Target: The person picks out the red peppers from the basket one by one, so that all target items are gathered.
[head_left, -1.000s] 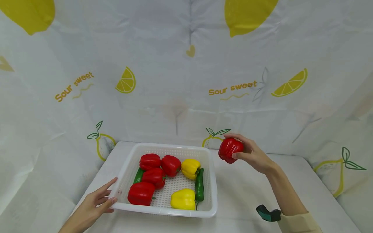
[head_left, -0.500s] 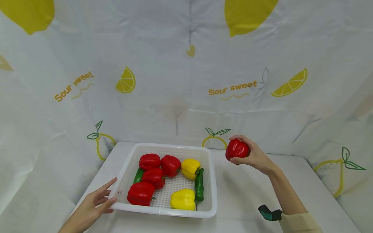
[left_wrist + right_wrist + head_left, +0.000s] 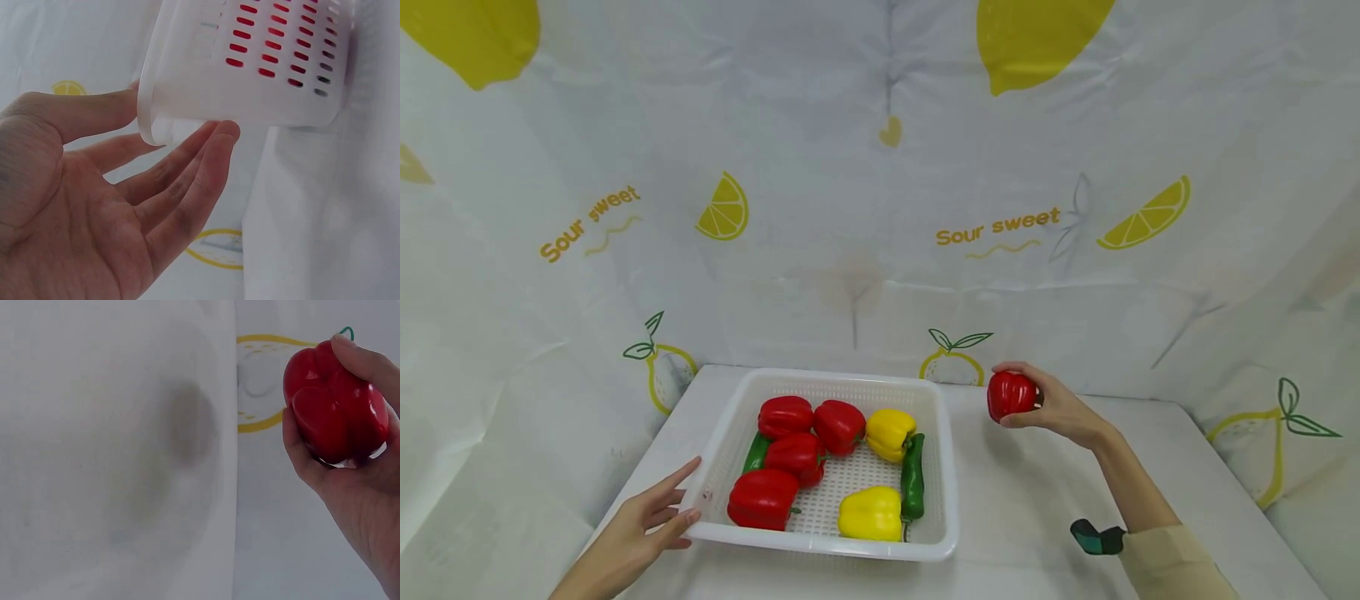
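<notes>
My right hand [image 3: 1056, 408] grips a glossy red bell pepper [image 3: 1011, 395] between thumb and fingers, over the table right of the basket. In the right wrist view the pepper [image 3: 334, 406] shows its lobed end, and a shadow lies on the table apart from it. My left hand [image 3: 643, 527] holds the near left corner of a white plastic basket [image 3: 820, 542]. Seen from the left wrist, the thumb lies at the basket rim [image 3: 147, 94] and fingertips [image 3: 228, 130] touch the outer wall below it.
Inside the basket lie several red bell peppers [image 3: 786, 416], two yellow bell peppers [image 3: 871, 512], a long green pepper [image 3: 913, 479] and another green one [image 3: 757, 452] partly covered at the left. A lemon-print cloth [image 3: 850, 208] hangs behind the white table [image 3: 1000, 517].
My right hand has moved to the right and then down with the red bell pepper, which has turned a little in the grip. The left hand and the basket have stayed in place.
</notes>
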The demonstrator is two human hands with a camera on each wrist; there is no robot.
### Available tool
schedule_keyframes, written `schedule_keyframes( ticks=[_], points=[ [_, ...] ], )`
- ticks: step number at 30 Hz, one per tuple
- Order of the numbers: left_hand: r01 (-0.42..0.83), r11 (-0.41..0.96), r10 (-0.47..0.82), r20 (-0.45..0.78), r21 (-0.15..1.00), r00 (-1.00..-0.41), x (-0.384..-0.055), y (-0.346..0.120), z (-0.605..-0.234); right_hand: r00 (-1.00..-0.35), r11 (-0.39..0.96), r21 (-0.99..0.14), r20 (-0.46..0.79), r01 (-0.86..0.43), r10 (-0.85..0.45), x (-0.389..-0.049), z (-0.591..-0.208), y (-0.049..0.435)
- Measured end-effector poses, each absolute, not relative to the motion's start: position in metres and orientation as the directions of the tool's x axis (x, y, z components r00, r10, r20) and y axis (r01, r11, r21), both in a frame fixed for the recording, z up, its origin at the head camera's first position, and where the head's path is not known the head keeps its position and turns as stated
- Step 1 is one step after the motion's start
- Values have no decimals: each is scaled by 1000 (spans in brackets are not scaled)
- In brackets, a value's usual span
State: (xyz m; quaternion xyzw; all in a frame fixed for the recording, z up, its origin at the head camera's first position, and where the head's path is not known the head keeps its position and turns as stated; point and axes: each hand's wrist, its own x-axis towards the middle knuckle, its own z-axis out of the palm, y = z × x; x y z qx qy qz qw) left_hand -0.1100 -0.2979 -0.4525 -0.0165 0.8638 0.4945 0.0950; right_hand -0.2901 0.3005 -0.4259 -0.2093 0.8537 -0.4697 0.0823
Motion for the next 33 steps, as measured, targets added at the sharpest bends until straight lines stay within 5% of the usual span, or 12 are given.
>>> schedule_keyframes(
  ticks=[9,33],
  points=[
    [-124,501,69,-182,857,-981,-109,-298,-452,-905,496,-851,-65,-169,-420,-308,-448,311],
    [-129,508,61,-185,851,-981,-109,-297,-453,-901,541,-834,-149,-107,-407,-319,-476,317]
  ],
)
